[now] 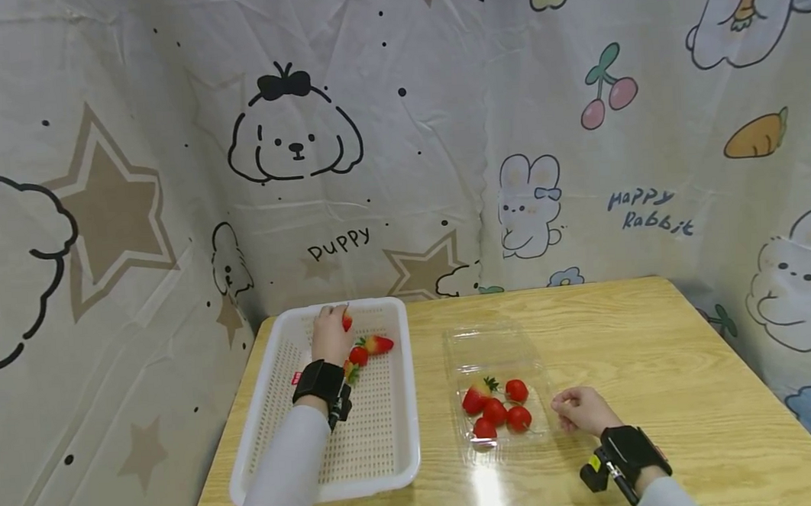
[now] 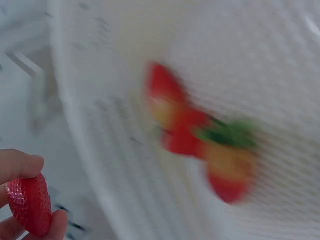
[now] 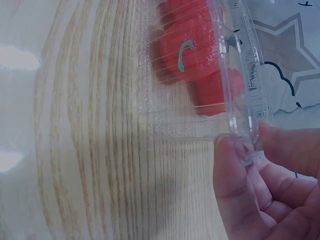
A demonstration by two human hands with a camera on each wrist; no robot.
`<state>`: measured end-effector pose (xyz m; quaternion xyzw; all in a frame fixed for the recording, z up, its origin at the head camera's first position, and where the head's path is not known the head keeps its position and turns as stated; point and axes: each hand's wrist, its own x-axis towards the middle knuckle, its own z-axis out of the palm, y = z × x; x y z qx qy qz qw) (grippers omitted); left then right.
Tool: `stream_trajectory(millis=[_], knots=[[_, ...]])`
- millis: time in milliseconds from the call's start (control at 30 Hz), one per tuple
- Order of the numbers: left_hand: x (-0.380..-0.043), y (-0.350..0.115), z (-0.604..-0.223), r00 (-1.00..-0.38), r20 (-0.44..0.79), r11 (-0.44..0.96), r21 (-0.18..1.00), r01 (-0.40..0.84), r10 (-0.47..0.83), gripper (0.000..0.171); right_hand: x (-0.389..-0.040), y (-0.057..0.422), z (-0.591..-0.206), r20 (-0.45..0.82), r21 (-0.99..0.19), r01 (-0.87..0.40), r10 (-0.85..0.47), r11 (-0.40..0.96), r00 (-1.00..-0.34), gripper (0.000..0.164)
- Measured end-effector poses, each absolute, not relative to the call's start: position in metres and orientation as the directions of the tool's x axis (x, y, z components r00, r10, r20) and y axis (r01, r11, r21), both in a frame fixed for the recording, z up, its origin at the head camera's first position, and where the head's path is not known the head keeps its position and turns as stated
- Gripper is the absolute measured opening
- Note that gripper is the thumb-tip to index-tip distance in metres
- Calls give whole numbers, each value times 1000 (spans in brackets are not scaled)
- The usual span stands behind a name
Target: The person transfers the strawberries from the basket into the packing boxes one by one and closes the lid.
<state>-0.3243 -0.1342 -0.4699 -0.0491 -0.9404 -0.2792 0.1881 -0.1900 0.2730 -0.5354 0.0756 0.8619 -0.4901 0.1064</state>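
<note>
While left hand (image 1: 330, 337) pinches strawberry (image 2: 31, 206) at white basket (image 1: 370, 446) (three red fruits (image 1: 359, 355)), right hand (image 1: 584, 409) pinches clear box (image 1: 494, 345) (five red fruits (image 1: 495, 412)).

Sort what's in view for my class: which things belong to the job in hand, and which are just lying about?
Job:
left hand, pinching a strawberry
right hand, gripping the clear container
white basket
other fruit

Merely around:
table
printed cloth
wrist devices
</note>
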Motion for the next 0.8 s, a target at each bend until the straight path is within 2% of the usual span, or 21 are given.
stream_trajectory(millis=[133,433,667,800], knots=[[-319,-98,-443,-888,455,775,540,329,61,39,-190,272,-535,-268,-827,248,34,505,-963,14],[-289,-14,-412,-771,568,656,469,591,288,39,-189,272,-534,-252,-825,225,19,518,-968,14],[-259,31,-415,-737,505,634,401,662,449,42,-190,272,-536,-249,-825,221,16,521,-968,13],[-241,52,-426,-748,412,659,363,659,520,45,-190,272,-535,-248,-828,217,9,517,-969,14]])
